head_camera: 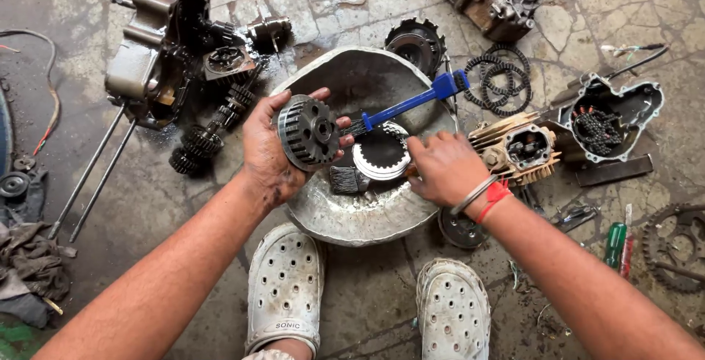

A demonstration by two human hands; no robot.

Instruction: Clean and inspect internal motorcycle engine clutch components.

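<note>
My left hand (268, 151) grips a round toothed clutch hub (308, 132) and holds it over a dented metal basin (367, 217). A blue-handled brush (411, 103) lies across the basin with its bristles at the hub's face. My right hand (440, 165) reaches into the basin, fingers curled near a flat ring-shaped clutch plate (380, 156); whether it holds something is hidden. A dark paintbrush head (346, 180) lies in the basin below the hub. A metal bangle and red thread sit on my right wrist.
Engine parts lie on the cracked stone floor: a crankcase half (158, 48) with gear shafts (209, 129) at left, a cylinder (518, 147) and a cover holding a chain (609, 121) at right, clutch rings (499, 74), a sprocket (675, 246), a screwdriver (615, 242). My white clogs (285, 286) stand below the basin.
</note>
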